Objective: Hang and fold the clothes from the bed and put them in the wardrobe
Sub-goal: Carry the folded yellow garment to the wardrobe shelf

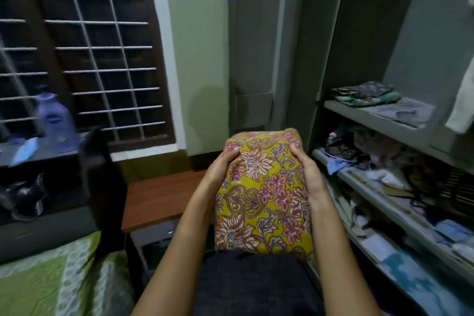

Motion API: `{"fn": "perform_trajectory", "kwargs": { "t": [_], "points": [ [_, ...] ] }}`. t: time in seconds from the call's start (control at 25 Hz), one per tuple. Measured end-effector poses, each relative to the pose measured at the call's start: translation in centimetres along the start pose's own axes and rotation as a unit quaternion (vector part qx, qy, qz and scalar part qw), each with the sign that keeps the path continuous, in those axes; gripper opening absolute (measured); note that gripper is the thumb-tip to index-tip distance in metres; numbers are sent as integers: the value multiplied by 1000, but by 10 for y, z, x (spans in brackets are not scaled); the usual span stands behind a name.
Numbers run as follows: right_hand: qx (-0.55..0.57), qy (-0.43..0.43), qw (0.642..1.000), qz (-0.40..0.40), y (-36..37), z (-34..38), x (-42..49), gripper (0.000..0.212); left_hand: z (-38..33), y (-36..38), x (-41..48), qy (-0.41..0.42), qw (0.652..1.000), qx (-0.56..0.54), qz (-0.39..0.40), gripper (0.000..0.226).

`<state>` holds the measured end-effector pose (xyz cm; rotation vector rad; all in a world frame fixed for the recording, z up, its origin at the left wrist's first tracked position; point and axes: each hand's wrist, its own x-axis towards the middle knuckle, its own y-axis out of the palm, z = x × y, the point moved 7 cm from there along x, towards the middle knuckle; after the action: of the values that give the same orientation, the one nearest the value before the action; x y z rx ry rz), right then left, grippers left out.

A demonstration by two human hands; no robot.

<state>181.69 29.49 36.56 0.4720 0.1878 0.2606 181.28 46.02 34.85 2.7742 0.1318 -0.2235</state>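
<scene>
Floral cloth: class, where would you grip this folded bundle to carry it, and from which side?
Take the cloth by its long edges, one hand from each side, as the left hand and right hand do. It is a thick, soft oblong fold; side pressure should keep its layers together.

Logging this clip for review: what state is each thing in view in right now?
floral garment: folded, held between both hands
left hand: grips its left edge
right hand: grips its right edge
wardrobe: open
top-shelf clothes: folded, stacked
middle-shelf clothes: jumbled
lotion bottle: upright
</scene>
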Motion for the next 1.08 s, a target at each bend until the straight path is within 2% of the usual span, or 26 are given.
{"fn": "perform_trajectory", "kwargs": {
  "t": [0.28,0.4,0.6,0.88,1.08],
  "points": [
    [32,-99,981,-166,-85,61,101,35,5,95,169,-89,983,24,156,42],
    [46,-148,961,-231,-116,94,122,32,-6,148,218,-116,961,47,248,42],
    [53,-198,926,-317,-155,133,149,34,-5,219,285,-169,917,72,354,38],
    [61,-260,894,-361,-231,198,194,29,1,327,361,-197,875,76,437,26],
    [55,-295,884,-358,-299,282,243,28,-20,431,431,-162,859,84,478,27]
  ]
}}
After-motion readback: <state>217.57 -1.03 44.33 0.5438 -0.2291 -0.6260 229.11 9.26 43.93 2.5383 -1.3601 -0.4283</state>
